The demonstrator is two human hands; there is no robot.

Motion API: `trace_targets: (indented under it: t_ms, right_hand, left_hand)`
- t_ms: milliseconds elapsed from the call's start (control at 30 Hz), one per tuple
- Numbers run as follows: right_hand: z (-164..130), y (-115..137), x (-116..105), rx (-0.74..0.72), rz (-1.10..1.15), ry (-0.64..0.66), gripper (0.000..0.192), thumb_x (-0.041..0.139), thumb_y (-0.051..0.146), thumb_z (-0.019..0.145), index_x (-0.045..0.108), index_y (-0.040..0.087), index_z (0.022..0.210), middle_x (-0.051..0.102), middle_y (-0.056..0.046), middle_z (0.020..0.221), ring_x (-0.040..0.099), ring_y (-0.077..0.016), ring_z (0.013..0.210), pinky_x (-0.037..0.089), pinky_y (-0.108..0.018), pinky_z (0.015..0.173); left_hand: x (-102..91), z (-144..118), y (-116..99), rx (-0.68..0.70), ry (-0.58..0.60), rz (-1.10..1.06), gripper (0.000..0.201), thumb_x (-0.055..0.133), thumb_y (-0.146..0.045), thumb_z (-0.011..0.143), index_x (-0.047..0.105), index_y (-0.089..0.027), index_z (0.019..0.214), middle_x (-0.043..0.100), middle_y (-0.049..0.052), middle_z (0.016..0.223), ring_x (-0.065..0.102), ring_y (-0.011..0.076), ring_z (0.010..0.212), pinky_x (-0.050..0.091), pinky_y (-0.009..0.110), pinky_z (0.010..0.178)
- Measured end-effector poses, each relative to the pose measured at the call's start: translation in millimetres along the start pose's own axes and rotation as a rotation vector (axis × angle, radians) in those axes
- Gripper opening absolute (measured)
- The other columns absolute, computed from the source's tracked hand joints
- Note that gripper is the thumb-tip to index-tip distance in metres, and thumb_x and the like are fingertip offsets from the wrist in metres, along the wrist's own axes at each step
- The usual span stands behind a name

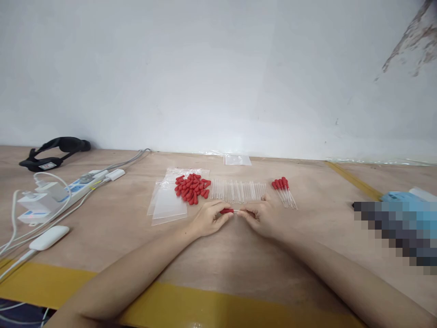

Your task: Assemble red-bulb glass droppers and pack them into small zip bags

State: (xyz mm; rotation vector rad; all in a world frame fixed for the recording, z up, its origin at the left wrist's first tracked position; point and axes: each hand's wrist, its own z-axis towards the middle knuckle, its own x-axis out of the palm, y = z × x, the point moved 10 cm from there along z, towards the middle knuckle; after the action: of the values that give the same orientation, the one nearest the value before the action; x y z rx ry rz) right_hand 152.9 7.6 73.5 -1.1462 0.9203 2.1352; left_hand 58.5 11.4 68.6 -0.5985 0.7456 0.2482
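Near the middle of the table, my left hand (pixel 212 217) pinches a red rubber dropper bulb (pixel 227 211). Facing it, my right hand (pixel 256 216) is closed on a thin clear dropper tube (pixel 236 211), whose end meets the bulb's mouth; how far it sits inside cannot be made out. Just beyond my hands lies a row of clear tubes (pixel 237 190). Left of that row is a heap of red bulbs (pixel 191 187). To the right, several droppers with red bulbs fitted (pixel 284 191) lie side by side.
Clear plastic bags (pixel 169 210) lie under and beside the bulb heap, and another small bag (pixel 238 160) is by the wall. At left are a power strip (pixel 80 187) with chargers and cables, a white device (pixel 49 238) and a black headset strap (pixel 56 152). Blue packaging (pixel 406 207) is at right.
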Motion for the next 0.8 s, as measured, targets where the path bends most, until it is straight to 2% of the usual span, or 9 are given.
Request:
trace_targets:
  t_ms: [100,200,333,400,567,667,733,800]
  right_hand:
    - [0.0,1.9,2.9,0.003,-0.058,0.008,0.030,0.039,0.033,0.088,0.065,0.024,0.074,0.066,0.003,0.070,0.052,-0.0097,0.060,0.022,-0.028,0.068]
    - [0.5,-0.2,8.4,0.010,-0.052,0.029,0.030,0.039,0.034,0.088,0.065,0.024,0.076,0.067,0.002,0.073,0.054,-0.0102,0.062,0.023,-0.028,0.069]
    - [1.7,-12.0,16.1,0.056,0.019,0.068,0.032,0.038,0.036,0.088,0.065,0.024,0.077,0.068,0.001,0.076,0.053,-0.0110,0.061,0.023,-0.030,0.072]
    - [2.2,-16.1,19.2,0.077,0.038,0.091,0.033,0.036,0.037,0.088,0.065,0.023,0.077,0.067,0.001,0.073,0.052,-0.0114,0.059,0.023,-0.031,0.073]
    - [3.0,-14.9,20.4,0.087,0.008,0.131,0.037,0.033,0.036,0.088,0.063,0.021,0.072,0.064,0.000,0.066,0.049,-0.0112,0.057,0.026,-0.031,0.074]
    - [4.5,-22.1,16.3,0.067,0.009,0.155,0.035,0.032,0.034,0.088,0.063,0.022,0.078,0.065,0.000,0.072,0.052,-0.0130,0.062,0.029,-0.030,0.073]
    - [6.2,-44.4,4.5,0.123,0.023,0.087,0.033,0.032,0.033,0.088,0.063,0.021,0.083,0.065,-0.002,0.077,0.054,-0.0147,0.068,0.032,-0.029,0.071]
    - [4.4,-81.0,-14.7,0.261,0.029,-0.071,0.032,0.033,0.033,0.087,0.061,0.018,0.088,0.064,-0.005,0.080,0.055,-0.0162,0.071,0.036,-0.027,0.068]
  left_hand:
    - [1.4,2.0,3.0,-0.062,-0.011,-0.045,0.018,0.048,-0.025,0.084,0.062,-0.014,0.084,0.063,0.005,0.078,0.056,0.0136,0.072,0.045,0.025,0.066]
    - [5.3,1.6,16.8,-0.201,-0.011,-0.144,0.021,0.047,-0.027,0.083,0.062,-0.014,0.076,0.063,0.003,0.071,0.056,0.0134,0.067,0.045,0.024,0.062]
    - [19.8,-3.3,36.3,-0.385,0.054,-0.460,0.025,0.046,-0.032,0.084,0.062,-0.013,0.084,0.063,0.003,0.070,0.060,0.0134,0.065,0.049,0.025,0.062]
    - [23.6,-5.2,41.6,-0.433,0.061,-0.550,0.026,0.046,-0.033,0.084,0.061,-0.013,0.088,0.064,0.004,0.071,0.061,0.0131,0.065,0.050,0.026,0.064]
    - [19.1,-5.2,44.6,-0.427,0.004,-0.452,0.026,0.061,-0.035,0.074,0.062,-0.012,0.086,0.066,0.007,0.080,0.061,0.0154,0.073,0.050,0.027,0.067]
    - [7.4,-5.5,46.2,-0.406,-0.084,-0.387,0.029,0.060,-0.033,0.074,0.060,-0.012,0.094,0.064,0.009,0.087,0.061,0.0160,0.076,0.049,0.029,0.069]
    - [-7.6,-5.9,45.5,-0.356,-0.173,-0.255,0.029,0.059,-0.031,0.075,0.059,-0.012,0.096,0.062,0.009,0.088,0.059,0.0160,0.077,0.049,0.029,0.069]
    - [-17.4,-6.3,43.6,-0.302,-0.214,-0.128,0.026,0.058,-0.029,0.076,0.060,-0.013,0.095,0.060,0.007,0.085,0.057,0.0154,0.076,0.048,0.029,0.068]
